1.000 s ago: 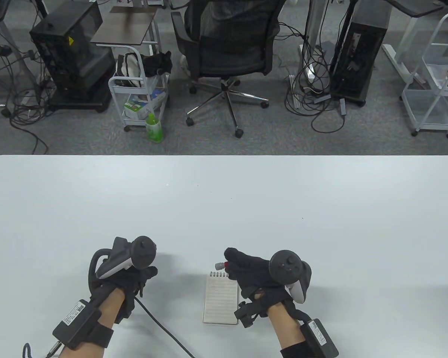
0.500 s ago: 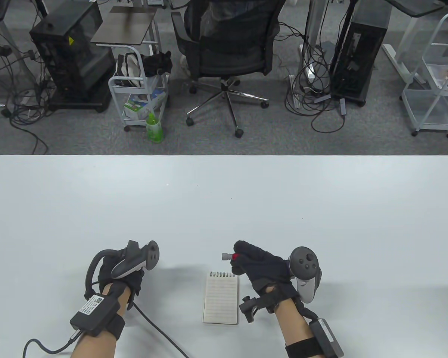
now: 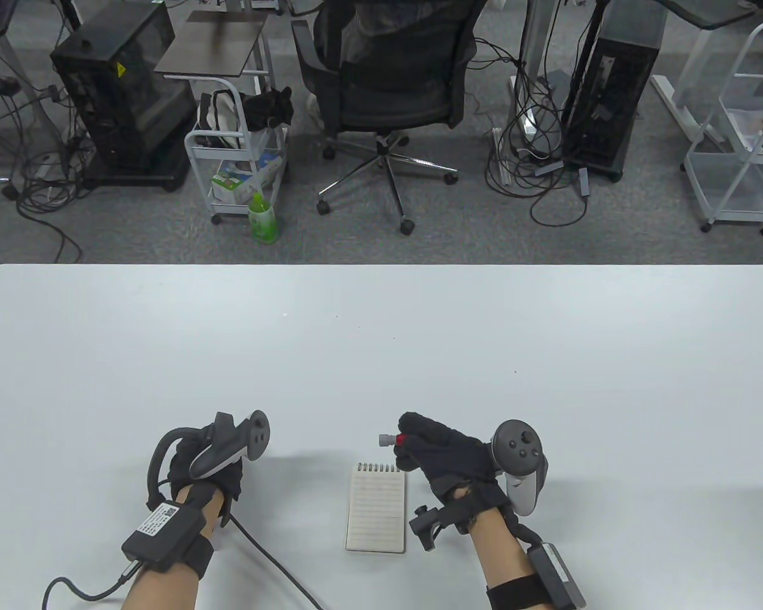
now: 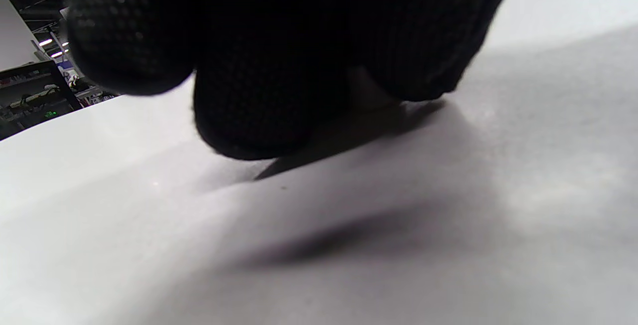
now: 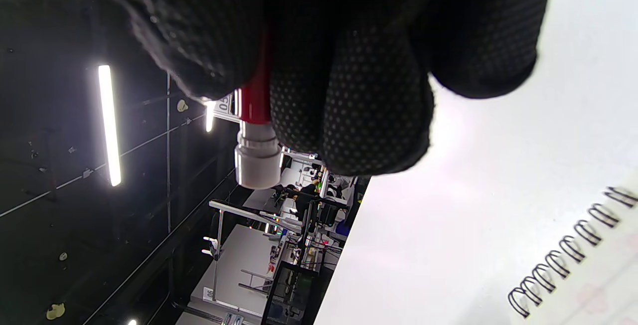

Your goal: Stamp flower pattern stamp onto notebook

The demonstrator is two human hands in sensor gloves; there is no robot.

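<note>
A: How is the stamp (image 3: 391, 439) seen?

B: A slim red body is seen, ended by a pale grey-white cap of round, stepped form. In the table view only the cap and a short piece of red are shown past the glove. In the right wrist view the red barrel (image 5: 256, 98) is covered mostly by the fingers (image 5: 349, 95), and the cap is left free below them.

A: By what is it held?

B: It is gripped by the right hand (image 3: 442, 454), with the fingers closed around the barrel. It is held above the table (image 3: 547, 356), just beyond the far edge of the notebook, with the cap pointed to the left side of the table view.

A: And the notebook (image 3: 376, 506)?

B: It is laid flat on the table, beside the right wrist. Cream ruled paper is shown, with a dark wire spiral (image 5: 568, 247) along the far edge. Faint pinkish marks are seen on the page in the right wrist view; their form cannot be told.

A: What is done by the left hand (image 3: 206, 460)?

B: It is rested on the table, well apart from the notebook, with the fingers curled in. No object is seen in it.
</note>
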